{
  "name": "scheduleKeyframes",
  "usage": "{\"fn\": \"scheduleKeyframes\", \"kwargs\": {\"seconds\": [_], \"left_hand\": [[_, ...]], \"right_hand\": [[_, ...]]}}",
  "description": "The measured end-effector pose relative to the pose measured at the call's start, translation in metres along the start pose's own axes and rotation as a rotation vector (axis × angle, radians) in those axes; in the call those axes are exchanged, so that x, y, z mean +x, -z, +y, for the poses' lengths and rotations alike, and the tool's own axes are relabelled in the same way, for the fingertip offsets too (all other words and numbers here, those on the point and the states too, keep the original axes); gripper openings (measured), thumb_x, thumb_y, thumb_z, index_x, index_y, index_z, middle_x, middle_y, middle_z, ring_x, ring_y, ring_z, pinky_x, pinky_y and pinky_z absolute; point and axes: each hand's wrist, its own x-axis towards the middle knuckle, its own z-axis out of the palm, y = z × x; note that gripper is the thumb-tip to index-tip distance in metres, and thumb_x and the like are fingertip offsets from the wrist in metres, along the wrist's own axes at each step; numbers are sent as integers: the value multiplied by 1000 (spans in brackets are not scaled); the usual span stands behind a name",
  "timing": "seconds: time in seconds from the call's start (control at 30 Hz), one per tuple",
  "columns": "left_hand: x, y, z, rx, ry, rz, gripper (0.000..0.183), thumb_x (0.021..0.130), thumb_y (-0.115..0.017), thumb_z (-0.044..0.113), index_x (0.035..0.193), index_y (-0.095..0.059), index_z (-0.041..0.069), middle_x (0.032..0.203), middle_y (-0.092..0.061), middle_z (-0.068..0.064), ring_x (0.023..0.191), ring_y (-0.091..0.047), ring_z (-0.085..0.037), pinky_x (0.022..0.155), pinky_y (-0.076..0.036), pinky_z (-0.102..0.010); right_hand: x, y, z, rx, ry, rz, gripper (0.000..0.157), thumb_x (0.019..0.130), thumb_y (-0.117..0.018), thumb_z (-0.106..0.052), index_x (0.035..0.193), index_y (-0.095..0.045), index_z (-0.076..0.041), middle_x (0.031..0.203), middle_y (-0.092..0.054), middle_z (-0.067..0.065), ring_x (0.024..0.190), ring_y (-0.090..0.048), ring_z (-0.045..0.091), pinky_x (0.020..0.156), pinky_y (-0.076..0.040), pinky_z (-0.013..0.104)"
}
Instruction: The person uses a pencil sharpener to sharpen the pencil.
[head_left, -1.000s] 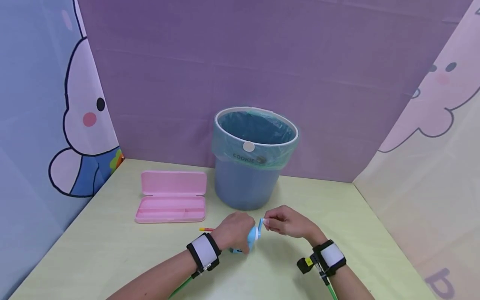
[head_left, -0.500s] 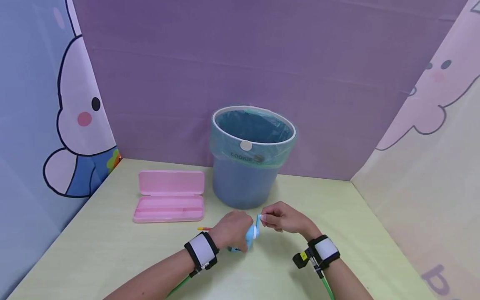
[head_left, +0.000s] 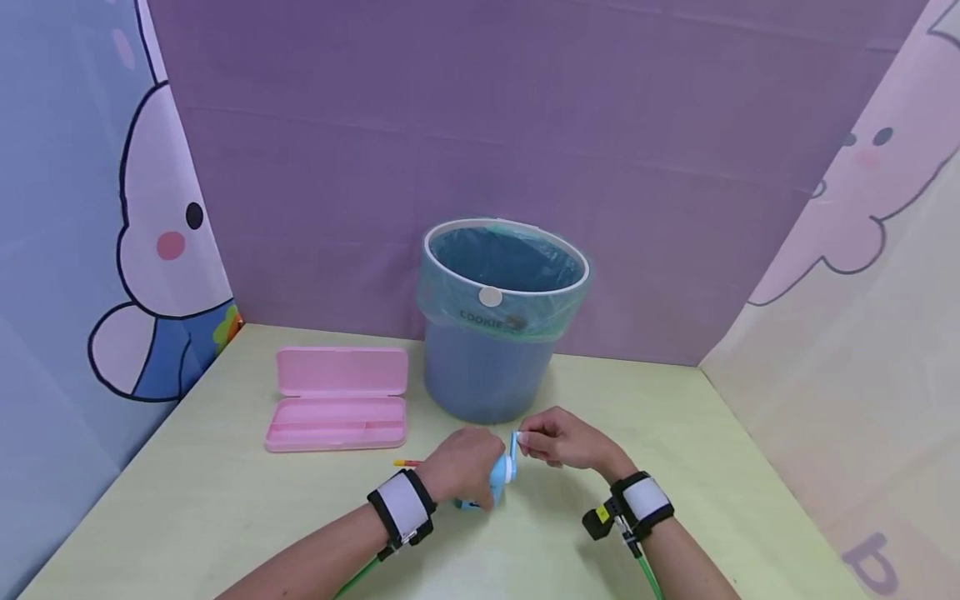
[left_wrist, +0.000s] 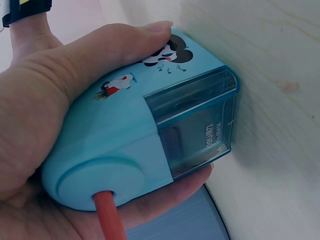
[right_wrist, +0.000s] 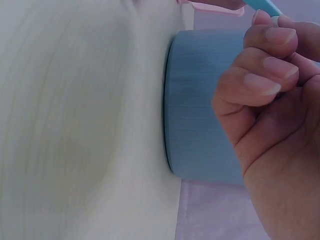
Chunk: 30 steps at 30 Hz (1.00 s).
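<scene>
A light blue pencil sharpener (left_wrist: 127, 125) with cartoon prints and a clear shavings drawer is gripped by my left hand (head_left: 463, 465), low over the table. In the left wrist view the thumb lies along one side and fingers curl beneath. A red pencil (left_wrist: 109, 217) sticks into the sharpener's round front, and its yellow end shows left of the hand in the head view. On the sharpener's right side the crank (head_left: 513, 450) points up. My right hand (head_left: 566, 442) pinches the crank's tip between thumb and index finger, with the other fingers curled in. The pencil's tip is hidden inside.
Behind the hands stands a blue bin (head_left: 487, 375) lined with a translucent bag. An open pink pencil case (head_left: 341, 372) lies left of the bin. A purple cloth wall (head_left: 450, 125) closes off the back, with printed cloths on both sides.
Both hands keep their holds, and the crank stays nearly upright. My right wrist has moved slightly left. The head view has shifted a little.
</scene>
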Motion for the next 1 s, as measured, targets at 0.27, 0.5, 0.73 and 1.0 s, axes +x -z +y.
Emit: {"fn": "scheduleKeyframes", "kwargs": {"seconds": [0.27,0.5,0.73,1.0], "left_hand": [[-1,-2,1,2,-5,1,43,60,-92,35,82,-60,15,69,-52,8,65,-48,-10,63,-43,-25],[0,-1,0,-3,-9,3,43,60,-92,36,82,-61,15,69,-52,8,65,-48,-10,63,-43,-25],[1,-1,-1,18,-37,20,41,60,-91,35,78,-60,16,66,-51,9,63,-47,-9,60,-42,-25],[1,-3,-2,24,-29,31,41,59,-92,36,78,-61,16,67,-52,9,62,-48,-9,60,-42,-25]], "right_hand": [[3,-2,8,-16,-32,4,34,102,-52,-21,91,-62,10,59,-41,-1,47,-32,9,46,-29,23],[6,-2,15,-13,-30,0,36,102,-52,-22,90,-62,11,59,-42,1,47,-33,10,46,-30,24],[8,-4,22,-8,-54,-8,37,102,-51,-22,92,-62,12,58,-42,1,47,-35,11,45,-30,25],[11,-7,24,0,-53,-41,36,102,-50,-20,90,-62,12,58,-42,2,46,-34,10,45,-30,25]]}}
